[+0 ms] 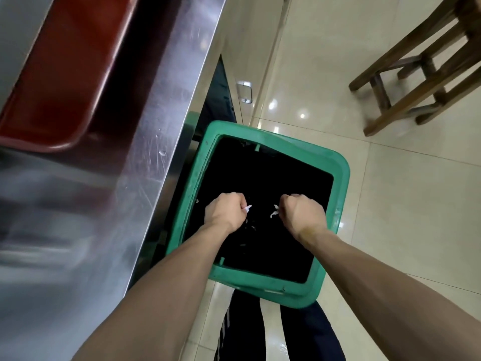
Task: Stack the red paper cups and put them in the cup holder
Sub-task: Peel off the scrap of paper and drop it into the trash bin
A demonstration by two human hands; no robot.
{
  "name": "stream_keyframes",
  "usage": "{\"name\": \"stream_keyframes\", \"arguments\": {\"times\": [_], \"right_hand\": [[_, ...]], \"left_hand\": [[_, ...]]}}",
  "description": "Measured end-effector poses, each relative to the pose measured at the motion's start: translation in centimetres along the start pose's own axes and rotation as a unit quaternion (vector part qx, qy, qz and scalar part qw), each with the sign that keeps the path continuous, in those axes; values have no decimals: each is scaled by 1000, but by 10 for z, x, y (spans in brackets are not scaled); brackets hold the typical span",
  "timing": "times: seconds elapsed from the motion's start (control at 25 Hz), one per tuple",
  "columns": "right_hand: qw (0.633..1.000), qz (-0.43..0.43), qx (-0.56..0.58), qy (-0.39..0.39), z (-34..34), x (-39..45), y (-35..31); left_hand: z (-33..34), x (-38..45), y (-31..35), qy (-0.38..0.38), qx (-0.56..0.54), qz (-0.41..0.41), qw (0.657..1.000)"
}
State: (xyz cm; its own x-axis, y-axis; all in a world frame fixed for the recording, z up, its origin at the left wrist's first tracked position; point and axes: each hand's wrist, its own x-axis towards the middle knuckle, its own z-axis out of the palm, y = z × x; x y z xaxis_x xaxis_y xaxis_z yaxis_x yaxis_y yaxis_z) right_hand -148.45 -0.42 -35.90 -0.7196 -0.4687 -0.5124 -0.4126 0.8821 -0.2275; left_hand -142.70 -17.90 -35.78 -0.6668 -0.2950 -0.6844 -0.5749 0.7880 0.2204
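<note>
A: No red paper cups and no cup holder can be made out anywhere in this view; where they are cannot be told.

B: Agreed. What is seen instead, lower centre: the left hand (226, 212) and the right hand (302, 213), both curled into fists over the dark mouth of the green bin (343, 178).

A: The fingers are closed tight on each side. A small white scrap (247, 208) is pinched at the left fist, and another white shred (274, 211) at the right. What the material is cannot be told.

B: Risk from here, as judged: if the scraps are let go with the fists drifting toward the rim, the litter could be dropped onto the tiled floor (390, 204) rather than into the bin.

A: The bin sits tilted, just beside the steel worktop (166, 105) along the left of the frame. A knock from a forearm could tip it.

B: And with attention kept low, the cups are left untouched. A reddish tray (65, 74), blurred, is seen upper left on the worktop; a wooden stool (426, 69) stands upper right, well apart.
</note>
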Motion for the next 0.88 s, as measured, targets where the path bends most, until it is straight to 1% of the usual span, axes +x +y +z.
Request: {"name": "stream_keyframes", "arguments": {"times": [0.08, 0.2, 0.28, 0.4, 0.52, 0.68, 0.88], "right_hand": [[1000, 7, 10, -10, 1, 1, 1], [998, 1, 9, -60, 3, 0, 3], [996, -13, -19, -86, 4, -2, 4], [991, -32, -79, -98, -1, -9, 3], [986, -45, -125, -98, -17, -27, -3], [987, -48, -131, -80, -55, -67, -17], [991, -33, -125, -44, -120, -115, -35]], "left_hand": [[3, 1, -2, -1, -12, -5, 1000], [6, 0, -4, -21, -17, -11, 1000], [8, -3, -5, -31, -14, -15, 999], [4, -9, -4, -34, -18, -22, 999], [-7, -24, -1, -53, -29, -27, 998], [-33, -61, 5, -55, -46, -35, 997], [-78, -122, 17, -33, -28, 4, 999]]}}
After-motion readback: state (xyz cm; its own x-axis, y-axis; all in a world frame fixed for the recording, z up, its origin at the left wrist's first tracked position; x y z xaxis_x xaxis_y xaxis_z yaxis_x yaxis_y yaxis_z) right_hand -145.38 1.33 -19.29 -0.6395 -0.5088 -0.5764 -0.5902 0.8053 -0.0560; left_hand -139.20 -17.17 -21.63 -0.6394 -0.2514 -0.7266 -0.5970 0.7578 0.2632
